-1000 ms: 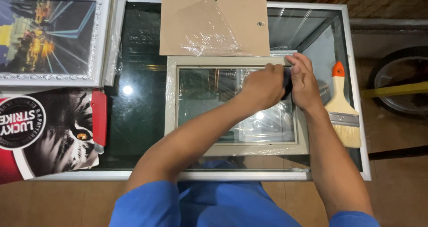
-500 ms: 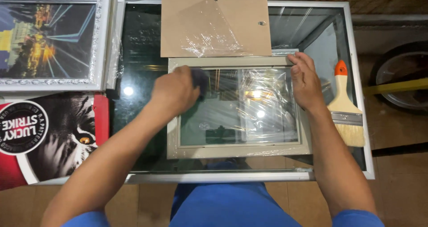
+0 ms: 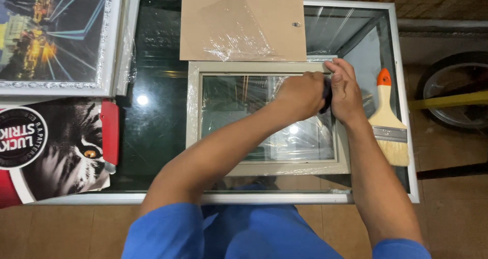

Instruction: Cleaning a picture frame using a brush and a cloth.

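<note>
Fingers of my left hand (image 3: 301, 94) are curled shut over a small dark cloth (image 3: 326, 95), pressing it onto the glass near the upper right corner of the pale, cream-coloured rectangular picture frame (image 3: 193, 106). Only a sliver of the cloth shows between my two hands. Just beside it, my right hand (image 3: 346, 91) lies flat with its fingers (image 3: 339, 68) stretched out and close together, resting on the frame's right rail near the top corner; it grips nothing.

Both forearms come up from the bottom of the picture, the left one slanting from lower left toward the upper right, the right one rising almost straight along the frame's right side. Blue sleeves show at the lower edge.

The frame sits in the middle of the picture on a glass-topped surface (image 3: 157, 137) with a white rim, with clear plastic wrap clinging to its edges. Touching its top rail lies a brown rectangular backing board (image 3: 203, 25) with crumpled clear film on it. At the right, near my right wrist, lies a wide paintbrush with an orange-tipped wooden handle (image 3: 387, 117). At upper left rests a silver-framed city-night picture (image 3: 51, 38), and below it a dark poster with a tiger's face (image 3: 66, 152).
</note>
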